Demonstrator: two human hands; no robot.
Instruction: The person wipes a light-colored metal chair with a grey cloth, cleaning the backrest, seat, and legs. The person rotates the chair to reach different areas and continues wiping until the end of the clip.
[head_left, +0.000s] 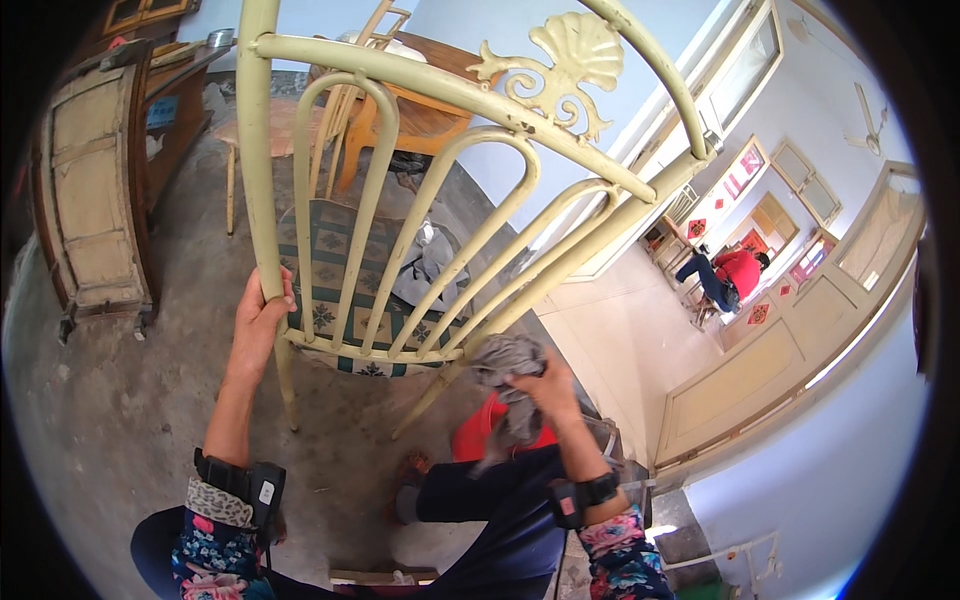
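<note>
A cream-painted metal chair (454, 135) stands before me with its barred back towards me. Its seat (337, 247) has a green and beige patterned cover, and a grey cloth bundle (429, 274) lies on it. My left hand (262, 304) grips the left upright of the back, just above the seat. In my right hand (551, 386) is a crumpled grey rag (510, 364), at the foot of the right upright. Whether the rag presses on the metal I cannot tell. Below the rag, a red bucket (472, 431) is partly hidden by my leg.
A worn wooden cabinet (97, 187) stands at the left. Behind the chair are an orange wooden stool (360, 142) and another chair with a pink seat (281, 131). A doorway with a cream door (735, 367) opens at the right; a seated person in red (739, 274) is beyond it.
</note>
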